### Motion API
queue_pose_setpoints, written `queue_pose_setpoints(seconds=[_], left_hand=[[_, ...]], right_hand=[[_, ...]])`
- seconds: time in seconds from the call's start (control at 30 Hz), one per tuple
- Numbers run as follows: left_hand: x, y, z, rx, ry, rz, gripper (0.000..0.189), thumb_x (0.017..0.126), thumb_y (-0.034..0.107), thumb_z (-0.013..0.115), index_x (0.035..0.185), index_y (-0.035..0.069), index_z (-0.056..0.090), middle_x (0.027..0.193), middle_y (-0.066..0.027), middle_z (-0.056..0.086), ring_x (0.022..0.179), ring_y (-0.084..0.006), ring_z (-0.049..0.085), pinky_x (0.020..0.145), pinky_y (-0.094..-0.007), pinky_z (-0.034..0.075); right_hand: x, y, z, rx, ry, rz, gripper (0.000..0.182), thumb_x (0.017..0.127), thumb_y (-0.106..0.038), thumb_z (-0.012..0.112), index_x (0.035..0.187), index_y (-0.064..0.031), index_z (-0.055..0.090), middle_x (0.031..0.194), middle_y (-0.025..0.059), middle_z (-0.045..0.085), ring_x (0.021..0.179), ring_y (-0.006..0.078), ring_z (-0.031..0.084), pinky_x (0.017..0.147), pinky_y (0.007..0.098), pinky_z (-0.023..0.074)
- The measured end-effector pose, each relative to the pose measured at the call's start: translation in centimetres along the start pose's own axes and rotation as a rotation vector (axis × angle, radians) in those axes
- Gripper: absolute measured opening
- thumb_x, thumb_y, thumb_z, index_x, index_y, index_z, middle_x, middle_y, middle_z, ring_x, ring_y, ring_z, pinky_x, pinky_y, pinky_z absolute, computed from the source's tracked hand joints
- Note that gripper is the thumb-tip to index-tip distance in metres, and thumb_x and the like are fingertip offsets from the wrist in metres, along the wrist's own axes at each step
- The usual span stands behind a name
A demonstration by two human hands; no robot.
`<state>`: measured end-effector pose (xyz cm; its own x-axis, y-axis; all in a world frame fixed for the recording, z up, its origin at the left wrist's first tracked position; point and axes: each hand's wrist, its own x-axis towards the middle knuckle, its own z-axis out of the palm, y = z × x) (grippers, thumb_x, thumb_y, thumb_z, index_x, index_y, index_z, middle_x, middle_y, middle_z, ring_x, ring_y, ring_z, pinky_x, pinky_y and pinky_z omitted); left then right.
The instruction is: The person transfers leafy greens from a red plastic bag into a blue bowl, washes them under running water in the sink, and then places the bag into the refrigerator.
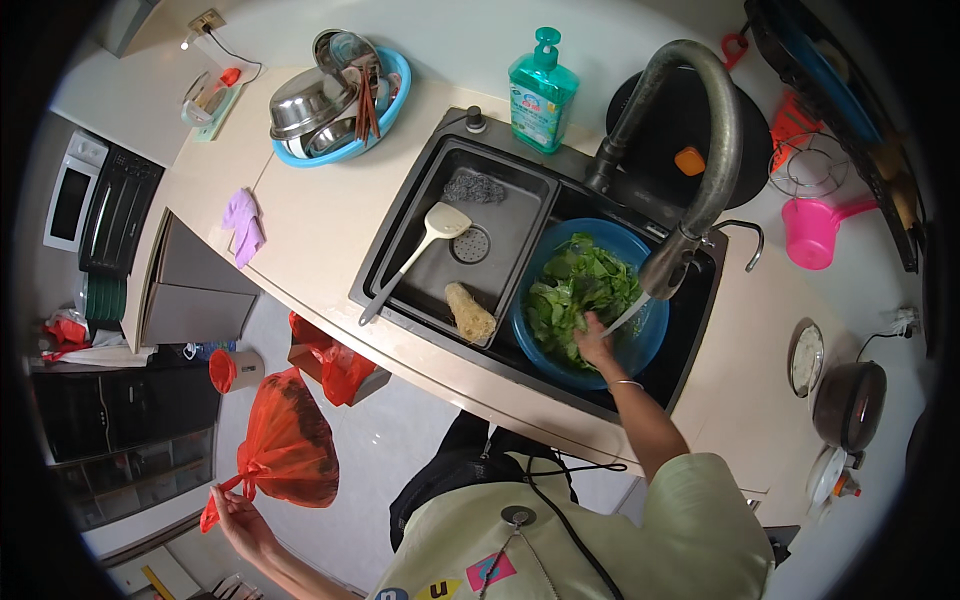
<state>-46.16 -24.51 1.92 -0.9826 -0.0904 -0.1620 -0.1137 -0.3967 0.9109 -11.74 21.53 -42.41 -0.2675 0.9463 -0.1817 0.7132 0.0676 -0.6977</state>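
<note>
My left hand (244, 521) grips the knotted neck of a full red plastic bag (289, 442), which hangs above the floor left of the counter. Dark contents show through its thin side. Over the sink, my right hand (594, 341) reaches into a blue plastic basin (651, 330) and touches the leafy greens (574, 281) there. Its fingertips are partly hidden among the leaves, so their grip is unclear. Water runs from the pull-down faucet (667, 262) into the basin beside that hand.
In the left sink basin (510, 232) lie a spatula (442, 225), a steel wool scrubber (474, 187) and a loofah (470, 311). A soap bottle (541, 97), a dish-filled blue tub (401, 105) and a purple cloth (244, 225) are around it. A lined bin (367, 386) stands below.
</note>
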Motion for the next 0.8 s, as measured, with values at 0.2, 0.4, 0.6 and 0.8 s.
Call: queue_pose_setpoints(seconds=[0.2,0.4,0.6,0.8], left_hand=[[1.3,0.0,1.1,-0.028,-0.069,-0.065,0.017,0.085,0.005,0.055,0.097,-0.008,0.054,0.09,-0.0107,0.06,0.073,-0.0124,0.059,0.067,-0.0182,0.052],[-0.1,-0.2,1.2,-0.002,-0.055,-0.048,0.017,0.085,0.005,0.055,0.097,-0.007,0.055,0.09,-0.0104,0.061,0.073,-0.0129,0.06,0.066,-0.0187,0.053],[-0.1,0.8,-0.1,0.002,-0.004,-0.016,0.015,0.084,0.005,0.056,0.095,-0.006,0.056,0.09,-0.0099,0.061,0.073,-0.0121,0.06,0.065,-0.0183,0.053],[-0.4,0.3,0.1,0.057,0.002,-0.032,0.016,0.085,0.005,0.056,0.096,-0.006,0.056,0.089,-0.0097,0.061,0.072,-0.0115,0.059,0.065,-0.0177,0.052]], right_hand=[[5.4,9.5,-5.6,0.416,0.084,0.375,0.023,0.083,-0.013,0.055,0.102,-0.0008,0.058,0.086,0.0136,0.064,0.07,0.0242,0.063,0.061,0.0381,0.0497],[0.4,-4.0,-4.2,-0.122,-0.377,0.058,0.033,0.084,-0.015,0.055,0.114,-0.0032,0.049,0.109,0.0176,0.055,0.097,0.0298,0.054,0.075,0.0407,0.0448],[3.2,-3.7,-8.2,-0.327,0.121,0.111,0.041,0.077,-0.013,0.058,0.115,-0.0035,0.047,0.111,0.0134,0.049,0.098,0.0289,0.049,0.078,0.0433,0.0409],[1.5,-13.5,-5.6,-0.411,-0.028,-0.482,0.055,0.076,-0.017,0.058,0.127,-0.0129,0.039,0.128,0.0183,0.034,0.117,0.0361,0.033,0.094,0.0489,0.0297]])
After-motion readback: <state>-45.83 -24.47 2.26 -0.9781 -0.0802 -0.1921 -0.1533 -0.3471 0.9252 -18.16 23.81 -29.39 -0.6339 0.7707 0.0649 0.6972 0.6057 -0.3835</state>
